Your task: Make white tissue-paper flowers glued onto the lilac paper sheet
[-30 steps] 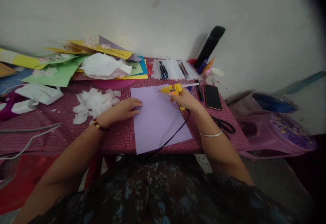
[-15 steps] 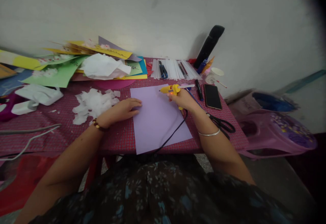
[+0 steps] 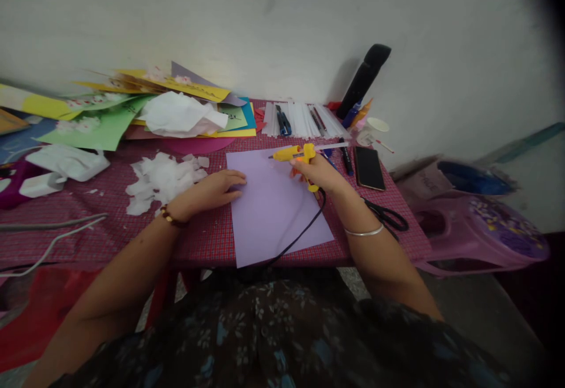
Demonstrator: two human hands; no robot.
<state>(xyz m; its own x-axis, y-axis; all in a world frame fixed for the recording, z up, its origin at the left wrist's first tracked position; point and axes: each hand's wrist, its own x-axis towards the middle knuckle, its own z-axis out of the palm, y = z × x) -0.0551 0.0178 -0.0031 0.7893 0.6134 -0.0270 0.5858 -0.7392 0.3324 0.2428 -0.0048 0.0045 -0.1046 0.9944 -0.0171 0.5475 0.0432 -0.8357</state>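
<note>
My right hand [image 3: 318, 173] is wrapped round a yellow hot glue gun [image 3: 289, 153], with a whitish glue stick [image 3: 329, 146] poking out of its back end. The gun's nozzle points left over the upper part of a purple sheet of paper [image 3: 269, 211]; I cannot tell whether it touches. A black cord [image 3: 300, 236] runs from the gun's handle across the sheet to the table's front edge. My left hand [image 3: 220, 188] lies flat with fingers stretched out, fingertips on the sheet's left edge. Beside that hand is a heap of torn white paper pieces [image 3: 161, 179].
Coloured papers and cards [image 3: 110, 120] with a crumpled white sheet [image 3: 180, 116] lie at the back left. Glue sticks [image 3: 300, 120], a box cutter [image 3: 283, 122] and pens line the back. A black marker [image 3: 346, 158], phone [image 3: 369, 167] and scissors [image 3: 388, 217] lie right.
The glue gun has shifted slightly left in my right hand's grip, its nozzle farther over the sheet and more of its handle showing. My left hand has stayed in place.
</note>
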